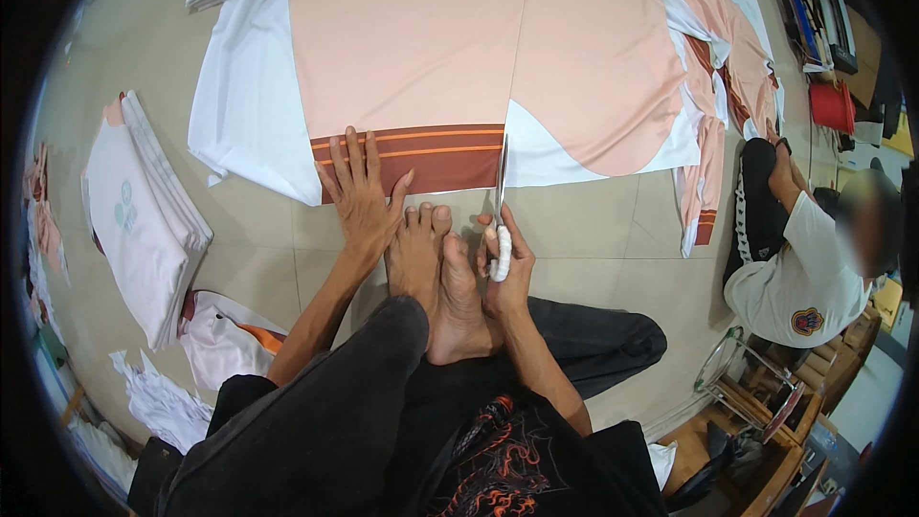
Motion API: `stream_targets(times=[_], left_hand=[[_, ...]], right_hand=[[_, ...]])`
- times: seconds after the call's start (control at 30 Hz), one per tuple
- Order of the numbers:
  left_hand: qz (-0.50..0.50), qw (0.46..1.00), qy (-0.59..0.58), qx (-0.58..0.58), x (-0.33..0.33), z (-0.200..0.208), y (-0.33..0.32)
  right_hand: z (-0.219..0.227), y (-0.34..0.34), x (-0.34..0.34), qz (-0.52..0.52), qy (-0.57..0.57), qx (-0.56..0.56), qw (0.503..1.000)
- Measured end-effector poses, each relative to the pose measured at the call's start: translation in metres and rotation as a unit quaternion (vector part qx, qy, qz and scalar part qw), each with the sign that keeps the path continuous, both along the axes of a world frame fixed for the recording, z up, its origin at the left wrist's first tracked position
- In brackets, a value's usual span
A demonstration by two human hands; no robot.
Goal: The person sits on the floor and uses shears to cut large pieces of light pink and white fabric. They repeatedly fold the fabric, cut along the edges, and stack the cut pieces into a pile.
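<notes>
A large sheet of pale pink fabric [412, 38] with white parts lies spread on the tiled floor before me. Along its near edge runs a maroon band [440, 158] with orange stripes. My left hand [360, 199] rests flat on the left part of this band, fingers spread. Scissors [500, 254] with white-wrapped handles are in my right hand [510, 278]. Their blades point away from me, at the band's right end, where it meets a white part [536, 146]. Whether the blades are apart is hard to see. My bare feet [416, 258] are between my hands, just short of the fabric.
A folded stack of pale fabric [144, 220] lies to the left, with white scraps [158, 400] nearer me. More pink and white pieces [704, 67] lie at the far right. Another person [799, 268] sits there, near a red container [832, 108] and a stool [732, 361].
</notes>
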State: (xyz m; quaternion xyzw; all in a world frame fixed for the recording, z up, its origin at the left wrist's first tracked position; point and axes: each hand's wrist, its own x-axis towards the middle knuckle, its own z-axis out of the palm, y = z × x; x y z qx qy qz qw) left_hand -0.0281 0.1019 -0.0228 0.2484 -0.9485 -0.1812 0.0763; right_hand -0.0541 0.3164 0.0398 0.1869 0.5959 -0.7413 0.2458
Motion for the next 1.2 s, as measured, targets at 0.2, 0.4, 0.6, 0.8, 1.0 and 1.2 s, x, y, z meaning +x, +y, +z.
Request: stream_targets(times=[0.2,0.4,0.6,0.8,1.0,1.2], left_hand=[[-0.004,1.000,0.002,-0.002,0.001,-0.001,0.000],[-0.009,1.000,0.006,0.009,0.000,0.005,-0.001],[-0.006,1.000,-0.002,0.011,0.001,0.001,0.000],[-0.016,0.999,0.035,0.015,0.003,-0.001,-0.001],[-0.013,0.999,0.030,0.011,0.002,-0.001,0.000],[-0.003,1.000,0.016,0.005,0.002,-0.002,0.000]], right_hand=[[-0.005,-0.010,-0.021,-0.013,-0.004,-0.021,1.000],[-0.008,-0.015,-0.021,-0.013,-0.001,-0.012,1.000],[-0.004,-0.021,-0.036,-0.019,0.011,-0.008,1.000],[-0.008,-0.025,-0.051,-0.044,0.010,-0.057,0.997],[-0.005,-0.022,-0.058,-0.029,-0.010,-0.034,0.999],[-0.007,-0.035,-0.086,-0.042,0.005,-0.040,0.998]])
